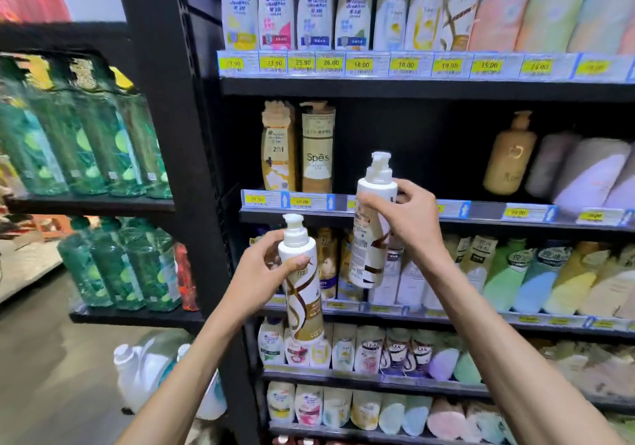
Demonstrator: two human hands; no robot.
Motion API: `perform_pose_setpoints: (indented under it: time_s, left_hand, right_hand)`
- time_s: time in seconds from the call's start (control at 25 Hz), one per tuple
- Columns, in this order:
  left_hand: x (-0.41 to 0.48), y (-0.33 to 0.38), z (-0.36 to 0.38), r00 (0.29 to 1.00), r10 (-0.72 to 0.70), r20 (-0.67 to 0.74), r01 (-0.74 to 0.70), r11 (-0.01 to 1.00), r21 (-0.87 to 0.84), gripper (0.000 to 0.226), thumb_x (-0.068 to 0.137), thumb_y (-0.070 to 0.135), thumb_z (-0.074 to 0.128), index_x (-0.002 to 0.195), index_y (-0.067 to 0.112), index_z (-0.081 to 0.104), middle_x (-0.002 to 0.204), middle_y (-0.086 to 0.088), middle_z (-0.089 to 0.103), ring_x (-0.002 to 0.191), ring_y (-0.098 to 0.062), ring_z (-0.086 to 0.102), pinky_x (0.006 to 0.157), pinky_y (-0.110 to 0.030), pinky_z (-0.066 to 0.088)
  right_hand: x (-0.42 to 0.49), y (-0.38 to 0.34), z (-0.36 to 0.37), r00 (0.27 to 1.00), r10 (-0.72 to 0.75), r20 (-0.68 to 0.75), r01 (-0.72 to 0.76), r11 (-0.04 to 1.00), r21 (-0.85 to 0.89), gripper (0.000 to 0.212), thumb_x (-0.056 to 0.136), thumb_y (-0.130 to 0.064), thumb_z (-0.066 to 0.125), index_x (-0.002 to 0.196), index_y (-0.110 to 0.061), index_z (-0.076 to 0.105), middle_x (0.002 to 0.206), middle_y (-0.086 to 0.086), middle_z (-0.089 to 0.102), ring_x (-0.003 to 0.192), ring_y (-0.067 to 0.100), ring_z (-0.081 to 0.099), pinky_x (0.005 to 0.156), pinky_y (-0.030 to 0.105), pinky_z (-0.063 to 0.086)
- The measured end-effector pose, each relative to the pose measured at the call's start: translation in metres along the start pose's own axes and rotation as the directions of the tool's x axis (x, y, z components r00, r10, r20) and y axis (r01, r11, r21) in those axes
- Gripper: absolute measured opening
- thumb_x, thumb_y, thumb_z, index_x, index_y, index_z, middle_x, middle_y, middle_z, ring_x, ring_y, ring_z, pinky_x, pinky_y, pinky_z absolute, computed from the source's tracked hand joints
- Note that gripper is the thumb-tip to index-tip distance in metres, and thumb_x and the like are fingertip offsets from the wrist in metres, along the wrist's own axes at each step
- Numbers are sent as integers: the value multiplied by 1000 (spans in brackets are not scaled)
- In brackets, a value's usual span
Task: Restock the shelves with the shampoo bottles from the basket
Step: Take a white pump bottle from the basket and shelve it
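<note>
Your left hand grips one pump bottle; your right hand grips another; shelving in hand; next, set both upright in the second shelf's gap.

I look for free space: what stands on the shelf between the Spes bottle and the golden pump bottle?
Nothing: between the Spes bottle and the golden pump bottle, the head view shows bare shelf.
</note>
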State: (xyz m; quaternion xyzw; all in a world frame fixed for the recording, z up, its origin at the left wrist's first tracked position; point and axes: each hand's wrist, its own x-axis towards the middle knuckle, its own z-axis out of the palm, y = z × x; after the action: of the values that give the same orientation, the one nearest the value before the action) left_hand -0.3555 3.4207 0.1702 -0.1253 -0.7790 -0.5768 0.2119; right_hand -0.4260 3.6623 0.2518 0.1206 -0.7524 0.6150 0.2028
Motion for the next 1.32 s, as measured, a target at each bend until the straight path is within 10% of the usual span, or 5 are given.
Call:
perform_pose_setpoints:
  time_s: [0.48, 0.72, 1.16, 1.32]
  left_hand:
    - [47, -10, -31, 999, 46, -1, -46, 999, 4, 37, 84, 28, 81, 118, 31, 68, 115, 13, 73, 106, -6, 69, 85, -18, 54]
    - [53, -4, -30, 998, 45, -48, -44, 999, 13, 39, 78, 38, 79, 115, 29, 69, 113, 11, 74, 105, -7, 70, 85, -17, 53]
    - [67, -4, -26, 997, 42, -63, -41, 999, 21, 42, 77, 40, 81, 117, 31, 69, 115, 13, 74, 108, -8, 69, 89, -28, 53]
    - [67, -8, -25, 999, 38, -40, -37, 999, 24, 43, 74, 46, 81, 114, 36, 70, 116, 12, 73, 109, -11, 69, 91, -32, 54]
  right_hand:
    - [94, -34, 27, 924, 141, -355, -27, 951, 307, 65, 53, -65, 84, 95, -23, 59, 100, -4, 69, 92, 14, 70, 80, 46, 60]
    - [104, -10, 31, 883, 201, -423, -1, 904, 427, 58, 55, -59, 86, 92, -31, 53, 96, -11, 67, 85, 3, 70, 71, 26, 58]
    - [124, -2, 56, 903, 58, -426, -71, 997, -15, 63, 54, -71, 75, 95, -33, 46, 80, -20, 56, 76, 14, 55, 65, 31, 36]
    - [139, 1, 72, 920, 30, -391, -118, 972, -204, 64, 61, -65, 77, 98, -17, 56, 100, 2, 67, 94, 26, 62, 75, 37, 47]
